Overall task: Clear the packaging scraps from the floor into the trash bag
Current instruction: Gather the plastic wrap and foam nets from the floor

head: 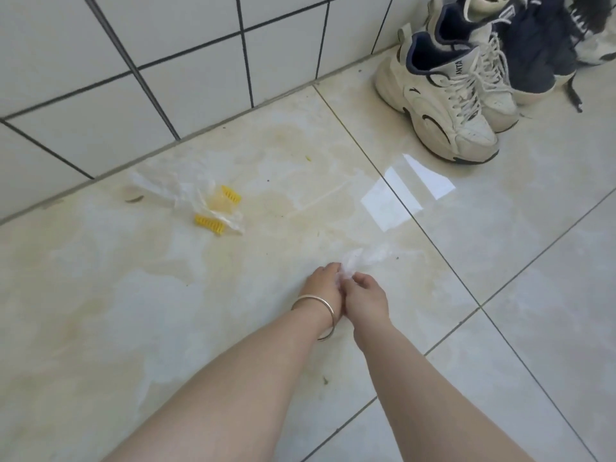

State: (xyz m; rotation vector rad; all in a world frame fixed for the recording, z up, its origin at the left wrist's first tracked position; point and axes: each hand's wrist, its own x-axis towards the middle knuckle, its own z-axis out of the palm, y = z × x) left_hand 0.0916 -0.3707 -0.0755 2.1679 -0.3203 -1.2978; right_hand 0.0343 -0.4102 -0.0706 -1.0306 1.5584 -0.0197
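Both of your hands meet near the middle of the floor. Your left hand, with a thin metal bangle on its wrist, curls its fingers round the near end of a crumpled scrap of clear plastic film. Your right hand pinches the same scrap just beside it. The free end of the film trails away from your fingers, up and to the right, so its long axis runs from near-left to far-right.

The next scrap is a larger sheet of crumpled clear plastic wrapping. It lies far and to the left of your hands, well apart from them, close to the base of the white tiled wall. Two small yellow ribbed plastic pieces rest at its near-right edge. The wrapping's long axis runs roughly from far-left to near-right. Your left hand is judged the nearer one for that reach.

The glossy cream floor tile between your hands and the wrapping carries only stains and small specks; nothing obstructs the path. A pair of white and navy lace-up sneakers stands far right against the wall, with a darker shoe behind. The trash bag is not in view.
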